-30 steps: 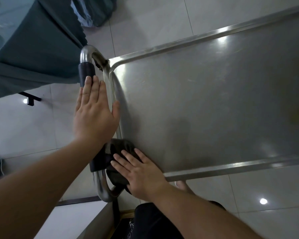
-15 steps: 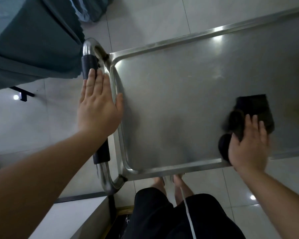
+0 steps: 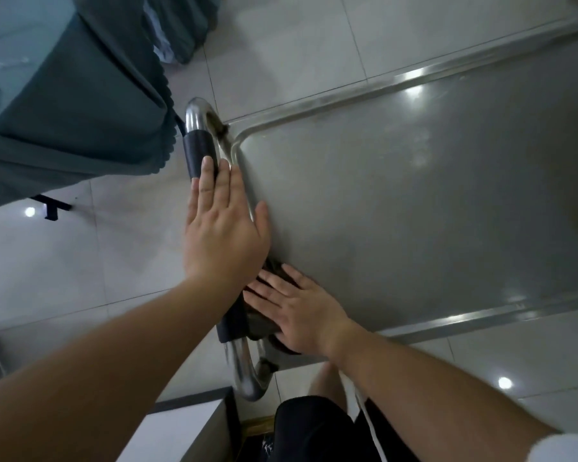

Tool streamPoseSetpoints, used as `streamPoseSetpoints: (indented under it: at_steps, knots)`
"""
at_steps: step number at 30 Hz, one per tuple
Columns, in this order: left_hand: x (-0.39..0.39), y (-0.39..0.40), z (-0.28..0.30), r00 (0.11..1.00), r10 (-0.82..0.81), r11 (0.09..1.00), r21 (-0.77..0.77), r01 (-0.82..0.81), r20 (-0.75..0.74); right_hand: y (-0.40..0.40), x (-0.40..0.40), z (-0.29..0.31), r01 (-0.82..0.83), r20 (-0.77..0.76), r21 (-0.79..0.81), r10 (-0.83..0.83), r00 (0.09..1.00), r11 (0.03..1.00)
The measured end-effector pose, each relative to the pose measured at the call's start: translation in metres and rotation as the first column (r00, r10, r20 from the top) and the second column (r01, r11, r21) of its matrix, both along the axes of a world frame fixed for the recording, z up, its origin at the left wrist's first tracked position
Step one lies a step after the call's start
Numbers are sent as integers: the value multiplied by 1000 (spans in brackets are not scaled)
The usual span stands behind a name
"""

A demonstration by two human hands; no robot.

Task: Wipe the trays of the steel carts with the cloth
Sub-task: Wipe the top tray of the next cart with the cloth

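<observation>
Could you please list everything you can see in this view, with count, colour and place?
Flat steel cart tray: one, grey metal with a raised rim, right of centre.
Curved steel cart handle with black grip sleeves: one, silver and black, along the tray's left edge.
Dark crumpled wiping cloth: one, dark brown-black, at the tray's near left corner, under the right hand.
Teal draped fabric: one, upper left, hanging over a black frame.
Glossy tiled floor: pale grey, all around the cart.
White box-like surface: one, bottom centre-left.
Black shorts: bottom centre.
Left hand: flat on the handle and the tray's left rim.
Right hand: flat, pressing the cloth.
</observation>
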State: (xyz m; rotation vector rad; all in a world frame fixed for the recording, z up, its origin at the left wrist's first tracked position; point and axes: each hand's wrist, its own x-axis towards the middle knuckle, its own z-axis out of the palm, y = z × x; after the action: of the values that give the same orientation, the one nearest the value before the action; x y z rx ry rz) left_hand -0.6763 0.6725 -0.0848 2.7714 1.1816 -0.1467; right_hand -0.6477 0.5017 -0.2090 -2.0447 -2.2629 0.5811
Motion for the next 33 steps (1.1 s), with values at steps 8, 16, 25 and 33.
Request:
streamPoseSetpoints:
  at_steps: [8,16,25,33]
  knots:
    - [0,2,3,1000,-8,999,-36,7,-7,-79,209,7,655,33,56,-657,753,754]
    - [0,2,3,1000,12,999,-44,-11,15,-23,244,2,996,70,17,-994,84,85]
    - [-1,-1,1,998,39,998,-44,-37,46,65,21,4,247,48,27,-248,968,969]
    - [0,1,-2,999,37,999,-16,-37,31,26,204,0,334,-28,120,-333,943,935]
